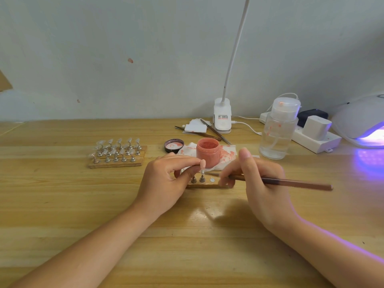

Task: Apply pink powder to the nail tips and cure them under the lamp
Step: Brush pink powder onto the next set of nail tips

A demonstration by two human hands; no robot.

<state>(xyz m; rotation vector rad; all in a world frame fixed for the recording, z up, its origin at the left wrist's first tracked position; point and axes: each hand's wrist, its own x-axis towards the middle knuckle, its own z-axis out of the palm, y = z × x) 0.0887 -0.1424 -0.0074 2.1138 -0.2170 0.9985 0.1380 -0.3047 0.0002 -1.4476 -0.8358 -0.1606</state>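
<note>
My left hand [166, 181] pinches a pink-coated nail tip [202, 163] on its small metal stand [202, 178], just above a wooden strip [204, 185] that carries another stand. My right hand [259, 183] grips a brown brush [291, 182] whose tip points left toward that nail tip. Right behind them stands an open jar of pink powder [208, 152] on a stained white tissue [225, 155]. The curing lamp [361, 123] glows violet at the far right.
A wooden rack with several clear nail tips on stands [117, 151] lies to the left. The jar lid [174, 145], tweezers [216, 132], a clip lamp [222, 115], a clear pump bottle [277, 132] and a power strip [315, 138] sit behind.
</note>
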